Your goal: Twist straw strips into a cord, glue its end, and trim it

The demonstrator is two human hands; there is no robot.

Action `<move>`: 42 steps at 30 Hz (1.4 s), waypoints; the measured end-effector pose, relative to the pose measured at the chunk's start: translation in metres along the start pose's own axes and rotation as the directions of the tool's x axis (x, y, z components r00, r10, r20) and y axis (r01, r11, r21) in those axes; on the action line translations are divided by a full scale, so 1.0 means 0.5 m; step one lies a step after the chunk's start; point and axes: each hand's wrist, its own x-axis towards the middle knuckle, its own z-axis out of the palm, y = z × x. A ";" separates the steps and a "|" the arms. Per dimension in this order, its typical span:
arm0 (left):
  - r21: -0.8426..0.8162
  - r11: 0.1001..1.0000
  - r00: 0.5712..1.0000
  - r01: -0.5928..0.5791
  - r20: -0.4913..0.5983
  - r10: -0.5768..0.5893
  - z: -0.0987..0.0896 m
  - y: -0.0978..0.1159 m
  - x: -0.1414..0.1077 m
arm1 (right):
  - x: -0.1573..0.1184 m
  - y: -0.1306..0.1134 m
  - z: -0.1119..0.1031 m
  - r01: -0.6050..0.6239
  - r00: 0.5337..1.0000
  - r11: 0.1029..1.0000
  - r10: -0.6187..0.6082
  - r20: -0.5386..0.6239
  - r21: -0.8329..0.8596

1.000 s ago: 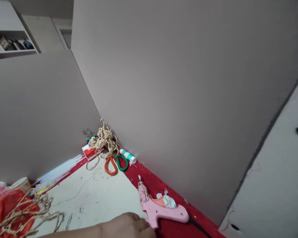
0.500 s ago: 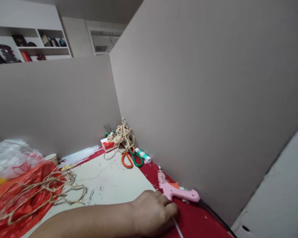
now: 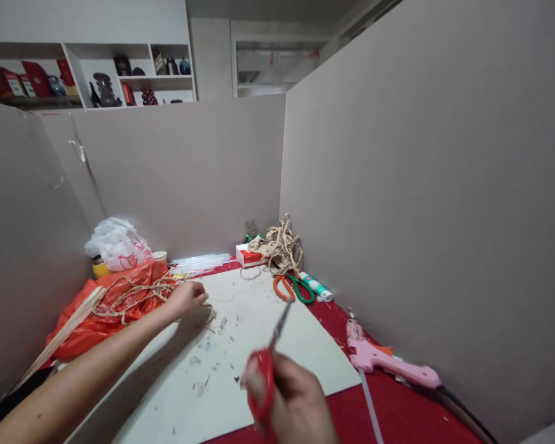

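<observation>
My right hand [image 3: 296, 394] grips red-handled scissors [image 3: 261, 385] in the foreground, slightly blurred. Their blades point up and away over the white board [image 3: 245, 345]. My left hand [image 3: 188, 300] reaches to the tan braided cord [image 3: 134, 295] at the left of the board. Its fingers are curled together, and what their tips hold, if anything, is hidden. Part of the cord shows just below these fingers; the rest lies across a red plastic bag [image 3: 81, 320]. On the red surface at right rests a pink glue gun [image 3: 388, 361], with a pale glue stick [image 3: 370, 407] beside its grip.
Orange-and-green-handled scissors [image 3: 304, 290], a white-and-green tube [image 3: 317, 287], a cord bundle [image 3: 282, 246] and a small red-white box [image 3: 248, 255] lie near the back corner. Clear sticks [image 3: 201, 262] and a white plastic bag [image 3: 120, 243] are further left. Grey partitions [image 3: 398, 185] enclose the table.
My left hand has moved from beside the glue gun leftward to the cord. My right hand has come into view with the red-handled scissors. The view has turned left.
</observation>
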 end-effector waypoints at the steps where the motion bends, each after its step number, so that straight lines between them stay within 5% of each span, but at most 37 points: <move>1: 0.010 0.999 0.999 0.032 -0.001 -0.032 -0.002 -0.018 -0.003 | 0.031 -0.009 0.027 -0.039 0.999 0.984 0.035 0.028 0.172; 6: 0.055 0.992 0.993 0.113 -0.032 -0.111 0.030 -0.020 -0.026 | 0.159 0.013 0.115 0.003 0.996 0.851 0.047 -0.081 0.525; 11: 0.058 0.986 0.986 0.156 -0.060 -0.152 0.070 0.019 -0.033 | 0.214 0.123 0.101 -0.013 0.958 0.964 0.087 -0.273 0.264; 14: -0.024 0.991 0.990 0.132 -0.056 -0.133 0.059 0.025 -0.029 | 0.227 0.164 0.083 -0.039 0.948 0.973 0.108 -0.299 0.227; 19: -0.236 0.971 0.992 -0.039 -0.129 0.008 -0.080 0.051 -0.026 | 0.237 0.160 0.073 -0.012 0.942 0.962 0.102 -0.320 0.272; 24: -0.336 0.890 0.943 -0.309 -0.226 0.243 -0.291 0.142 -0.048 | 0.275 0.034 0.085 0.102 0.966 0.929 -0.006 -0.260 0.356; 27: -0.278 0.864 0.908 -0.419 -0.142 0.394 -0.369 0.204 -0.069 | 0.297 -0.080 0.106 0.160 0.987 0.805 -0.149 -0.066 0.571; 30: -0.177 0.892 0.904 -0.415 -0.188 0.384 -0.399 0.231 -0.082 | 0.305 -0.155 0.124 0.024 0.965 0.749 -0.190 0.179 0.662; 34: -0.104 0.931 0.924 -0.350 -0.203 0.325 -0.413 0.185 -0.090 | 0.326 -0.176 0.105 0.004 0.976 0.795 -0.135 0.170 0.607; 37: -0.153 0.960 0.966 -0.235 -0.144 0.214 -0.417 0.110 -0.092 | 0.373 -0.185 0.054 0.080 0.991 0.837 -0.126 0.050 0.541; 42: -0.217 0.974 0.971 -0.066 -0.237 0.013 -0.425 -0.021 -0.084 | 0.479 -0.231 -0.050 0.284 0.956 0.829 -0.208 -0.205 0.482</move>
